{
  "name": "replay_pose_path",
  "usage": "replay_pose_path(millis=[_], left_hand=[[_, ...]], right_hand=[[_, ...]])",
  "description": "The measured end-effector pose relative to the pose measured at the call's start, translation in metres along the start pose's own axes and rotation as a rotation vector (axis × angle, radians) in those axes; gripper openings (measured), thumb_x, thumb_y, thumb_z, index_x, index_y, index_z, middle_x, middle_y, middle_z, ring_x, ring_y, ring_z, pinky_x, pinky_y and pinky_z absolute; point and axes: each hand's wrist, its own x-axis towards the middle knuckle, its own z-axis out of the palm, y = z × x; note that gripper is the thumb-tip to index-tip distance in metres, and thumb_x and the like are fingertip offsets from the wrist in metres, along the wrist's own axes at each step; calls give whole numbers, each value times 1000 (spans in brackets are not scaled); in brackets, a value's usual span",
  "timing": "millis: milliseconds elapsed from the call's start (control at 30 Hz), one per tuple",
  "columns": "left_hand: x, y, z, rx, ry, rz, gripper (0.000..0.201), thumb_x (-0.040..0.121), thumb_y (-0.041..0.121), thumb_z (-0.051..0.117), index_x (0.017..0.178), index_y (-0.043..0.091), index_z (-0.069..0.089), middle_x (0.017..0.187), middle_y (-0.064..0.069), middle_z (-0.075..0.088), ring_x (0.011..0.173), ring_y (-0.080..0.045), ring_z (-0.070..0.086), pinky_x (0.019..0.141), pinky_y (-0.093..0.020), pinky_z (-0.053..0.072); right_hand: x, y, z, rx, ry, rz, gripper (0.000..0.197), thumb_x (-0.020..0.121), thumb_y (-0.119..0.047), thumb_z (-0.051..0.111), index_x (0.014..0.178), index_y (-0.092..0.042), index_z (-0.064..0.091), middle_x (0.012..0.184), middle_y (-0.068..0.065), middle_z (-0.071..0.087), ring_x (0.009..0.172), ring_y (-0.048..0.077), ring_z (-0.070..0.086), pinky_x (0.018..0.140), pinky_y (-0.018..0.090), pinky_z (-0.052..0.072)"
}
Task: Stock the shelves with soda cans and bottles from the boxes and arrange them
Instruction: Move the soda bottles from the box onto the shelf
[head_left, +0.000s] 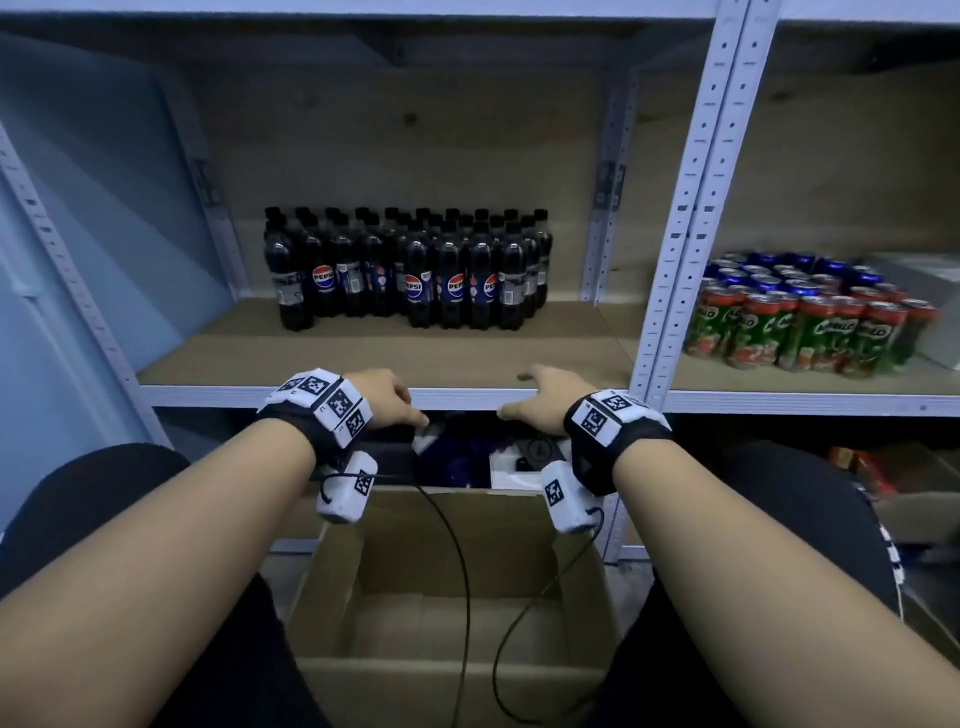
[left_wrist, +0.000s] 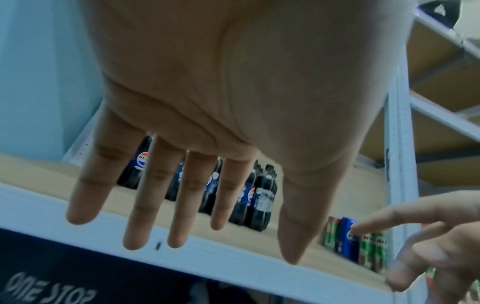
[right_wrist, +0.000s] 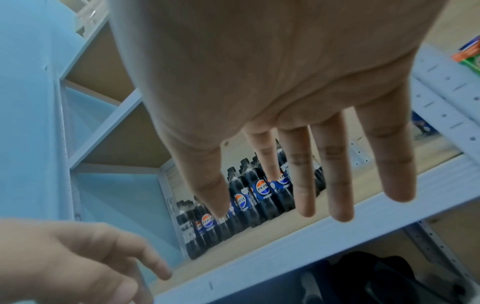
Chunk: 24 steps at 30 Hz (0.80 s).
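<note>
Several dark Pepsi bottles (head_left: 410, 270) stand in rows at the middle of the wooden shelf (head_left: 363, 358); they also show behind the fingers as Pepsi bottles (left_wrist: 262, 197) and Pepsi bottles (right_wrist: 259, 191). My left hand (head_left: 387, 397) and right hand (head_left: 540, 397) hover side by side at the shelf's front edge, above an open cardboard box (head_left: 457, 587) whose inside looks bare. The left hand (left_wrist: 207, 144) has straight, spread fingers and holds nothing. The right hand (right_wrist: 285, 123) is likewise spread with nothing in it.
Green Milo cans (head_left: 810, 327) and blue cans (head_left: 769, 270) fill the neighbouring shelf bay to the right, past a grey upright post (head_left: 691, 234). Under the shelf lie dark bags and a white item (head_left: 514, 457). More boxes (head_left: 904, 483) sit low right. A blue wall (head_left: 78, 234) stands left.
</note>
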Motion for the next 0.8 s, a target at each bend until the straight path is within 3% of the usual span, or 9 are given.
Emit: replay_pose_path(millis=[100,233,300,367,433,533,600,700,800], left_hand=[[10,-22,32,37,-36,-71,55,83,57,72,124,22,63,120,0,64,107,-20,59,84,-28,44],[24,-51,68,69,-169,-163,66,83,61,70,134,21,59,136,1,59,119,-21,58,98,-30,48],[34,-66,79,64,-190,-205,67,85,60,69,137,20,58,137,-1,58,120,-21,57,99,-30,47],[44,-83,92,52,-173,-248,72,84,58,70,142,20,52,140,-3,57,123,-23,56,98,-29,46],[51,-101,109,12,-143,-293,84,83,55,72,152,23,37,144,-8,54,126,-28,55,98,-31,46],[58,-120,140,-94,-140,-372,104,84,44,76,161,26,8,146,-18,50,126,-37,55,99,-35,46],[61,-127,161,-170,-171,-443,109,86,37,77,161,20,0,150,-20,44,131,-37,51,102,-35,43],[65,-133,184,-151,-243,-518,95,91,39,71,159,11,11,151,-18,43,134,-36,47,101,-35,42],[78,-139,206,-64,-284,-477,55,97,26,60,143,8,36,143,-17,52,124,-34,54,90,-33,44]], right_hand=[[7,8,21,-21,-71,21,82,88,-51,72,155,-19,37,135,9,62,113,28,64,83,34,53],[23,34,45,-31,-100,75,78,87,-55,70,151,-18,43,142,7,57,122,28,58,97,36,51],[34,55,59,-83,-102,151,71,84,-56,67,141,-19,48,127,6,63,102,26,63,90,38,55],[42,73,74,-149,-130,244,68,84,-53,67,137,-15,46,109,5,61,81,23,61,72,34,56],[47,89,84,-183,-118,309,70,86,-52,67,138,-11,43,100,5,59,76,23,59,62,32,48],[53,119,105,-190,-113,418,77,85,-56,66,138,-8,40,110,8,60,84,30,57,73,37,51],[57,147,128,-136,-132,499,79,85,-58,63,140,-8,40,110,9,59,82,27,57,75,38,55],[52,169,152,4,-116,584,56,98,-49,53,135,-7,51,89,9,60,72,25,59,56,29,45],[53,176,174,26,-213,637,34,99,-29,61,124,-6,64,114,15,68,101,33,66,75,33,48]])
